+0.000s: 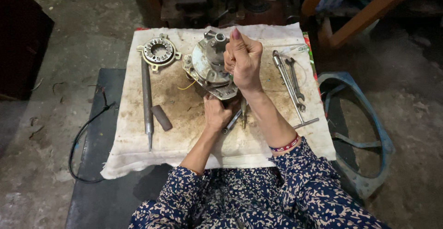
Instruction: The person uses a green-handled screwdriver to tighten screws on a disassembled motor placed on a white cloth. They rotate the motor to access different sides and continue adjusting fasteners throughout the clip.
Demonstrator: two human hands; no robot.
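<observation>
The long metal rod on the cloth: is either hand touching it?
No. The long metal rod lies apart at the cloth's left side, while the left hand and right hand are at the round metal housing.

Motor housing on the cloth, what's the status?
Right hand fisted on a tool above motor housing. Left hand steadies its near edge. Wrenches lie aside.

A single head-worn camera looks steeply down from above the person's lap, facing forward over the cloth-covered table (138,160). It sits close, with the floor showing on both sides.
</observation>
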